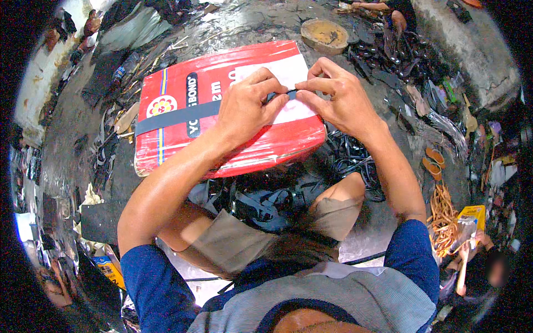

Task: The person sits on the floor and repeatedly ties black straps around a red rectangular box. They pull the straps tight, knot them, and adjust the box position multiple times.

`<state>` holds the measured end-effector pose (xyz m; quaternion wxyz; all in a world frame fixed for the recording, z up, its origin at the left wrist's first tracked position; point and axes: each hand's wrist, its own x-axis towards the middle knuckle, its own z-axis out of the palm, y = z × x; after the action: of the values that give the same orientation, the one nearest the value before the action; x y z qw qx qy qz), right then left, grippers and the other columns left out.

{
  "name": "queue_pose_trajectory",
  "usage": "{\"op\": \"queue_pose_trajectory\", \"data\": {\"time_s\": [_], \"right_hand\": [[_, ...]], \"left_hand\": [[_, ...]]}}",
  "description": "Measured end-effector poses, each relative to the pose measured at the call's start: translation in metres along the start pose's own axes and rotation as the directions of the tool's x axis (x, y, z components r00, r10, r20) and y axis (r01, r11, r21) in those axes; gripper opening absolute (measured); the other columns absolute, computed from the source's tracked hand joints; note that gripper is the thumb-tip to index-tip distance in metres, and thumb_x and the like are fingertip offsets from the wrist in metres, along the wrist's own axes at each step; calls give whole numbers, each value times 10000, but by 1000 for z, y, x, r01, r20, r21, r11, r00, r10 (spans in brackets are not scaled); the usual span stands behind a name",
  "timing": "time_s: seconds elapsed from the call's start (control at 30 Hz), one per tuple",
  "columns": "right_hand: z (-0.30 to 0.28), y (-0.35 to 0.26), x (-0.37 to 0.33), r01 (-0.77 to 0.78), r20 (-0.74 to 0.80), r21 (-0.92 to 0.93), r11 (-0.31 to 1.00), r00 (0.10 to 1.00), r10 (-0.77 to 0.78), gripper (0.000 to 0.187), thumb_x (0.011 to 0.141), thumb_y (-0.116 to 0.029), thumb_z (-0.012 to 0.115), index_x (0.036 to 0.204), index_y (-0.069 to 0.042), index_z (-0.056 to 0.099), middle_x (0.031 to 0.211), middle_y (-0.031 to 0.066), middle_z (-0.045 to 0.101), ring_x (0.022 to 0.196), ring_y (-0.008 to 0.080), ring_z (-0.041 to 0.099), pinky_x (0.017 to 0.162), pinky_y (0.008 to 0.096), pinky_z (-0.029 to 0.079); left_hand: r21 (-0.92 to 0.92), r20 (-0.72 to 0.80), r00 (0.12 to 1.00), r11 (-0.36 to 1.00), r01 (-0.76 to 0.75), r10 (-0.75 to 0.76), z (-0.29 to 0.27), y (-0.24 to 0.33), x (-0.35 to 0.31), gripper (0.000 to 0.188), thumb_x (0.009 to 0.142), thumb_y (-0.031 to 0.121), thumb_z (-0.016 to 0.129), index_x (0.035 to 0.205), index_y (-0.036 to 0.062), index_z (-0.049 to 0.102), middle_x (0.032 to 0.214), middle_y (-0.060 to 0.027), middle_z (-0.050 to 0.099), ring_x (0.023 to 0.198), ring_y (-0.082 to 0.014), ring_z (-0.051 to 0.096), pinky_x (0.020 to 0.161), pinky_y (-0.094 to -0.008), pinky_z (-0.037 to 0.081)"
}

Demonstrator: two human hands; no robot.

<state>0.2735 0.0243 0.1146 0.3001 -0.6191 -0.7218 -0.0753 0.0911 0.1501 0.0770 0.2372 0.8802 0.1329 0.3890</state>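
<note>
Head view, hands (251, 105) (345, 101) apparently pinching black strip (292, 91)

Littered grey floor (64, 127), stained grey wall (472, 61) right, pale wall (34, 97) left

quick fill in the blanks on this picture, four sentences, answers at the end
1. Most of the box is ____ in colour.
2. Of the left hand and the right hand, ____ are over the box.
3. The tan cords on the floor lie to the person's ____.
4. The person's sleeves are dark ____.

Missing words: red; both; right; blue.
</note>
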Motion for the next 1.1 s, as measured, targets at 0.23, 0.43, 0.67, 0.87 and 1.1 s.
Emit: {"op": "queue_pose_trajectory", "data": {"time_s": [0.23,0.43,0.67,0.87,1.1], "right_hand": [[-1,6,2,98,-10,45,994,995,-98,195,821,-171,796,967,-42,786,899,104,589,825,242,626,717,348,505],[4,10,4,-32,-51,135,990,998,39,171,787,-152,828,940,-78,805,843,41,567,785,167,589,665,309,469],[14,11,-3,-123,-147,228,966,976,159,174,786,-215,806,904,-88,808,837,101,607,790,262,641,724,383,530],[38,8,-6,-271,-191,436,858,904,383,165,770,-202,821,862,-70,790,833,85,615,766,213,631,682,348,508],[47,11,-6,-359,-120,605,710,841,527,170,770,-132,768,899,-87,667,667,-25,507,605,67,464,526,274,384]], "left_hand": [[-187,99,977,961,204,-188,1,-2,5,201,779,109,804,962,35,763,935,-85,688,824,-167,666,731,-310,552],[-203,87,971,950,238,-224,2,-3,7,176,795,112,790,943,20,764,912,-94,690,825,-184,679,736,-317,556],[-170,104,977,965,201,-185,0,1,10,144,807,97,773,922,12,764,893,-99,690,814,-188,679,727,-320,544],[-149,31,987,975,162,-159,3,-8,7,105,812,137,778,888,64,778,830,-66,698,693,-163,664,654,-311,536],[-81,8,987,984,161,-161,6,-3,10,104,810,160,761,846,66,785,815,-87,717,675,-200,682,636,-333,536]]}}
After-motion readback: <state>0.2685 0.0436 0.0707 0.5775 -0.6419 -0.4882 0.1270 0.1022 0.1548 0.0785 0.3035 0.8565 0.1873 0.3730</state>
